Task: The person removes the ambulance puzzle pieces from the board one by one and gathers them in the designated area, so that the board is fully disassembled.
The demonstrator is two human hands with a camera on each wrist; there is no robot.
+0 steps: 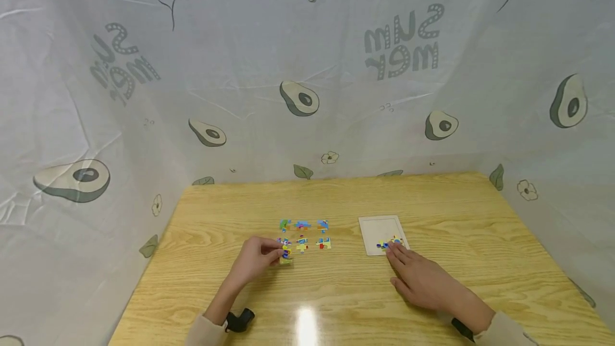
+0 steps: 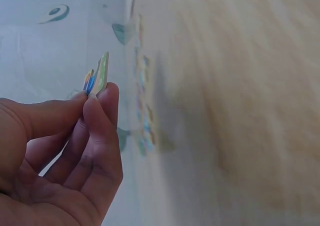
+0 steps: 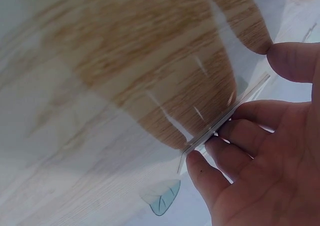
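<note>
In the left wrist view, my left hand (image 2: 65,151) pinches small jigsaw puzzle pieces (image 2: 103,75) between thumb and fingertips, raised above the wooden table. The head view has this left hand (image 1: 253,258) at the left end of several loose colourful pieces (image 1: 324,243) laid out in rows. My right hand (image 1: 425,282) rests its extended fingers on the lower edge of a pale square puzzle tray (image 1: 380,226). A few joined pieces (image 1: 383,245) lie along the tray's lower side, partly covered by those fingertips. From the right wrist, my fingers (image 3: 240,146) touch the tray's thin edge (image 3: 207,133).
The wooden table (image 1: 336,292) reflects a bright light near its front edge. A pale curtain (image 1: 259,68) printed with avocados and leaves hangs behind the table and along both sides.
</note>
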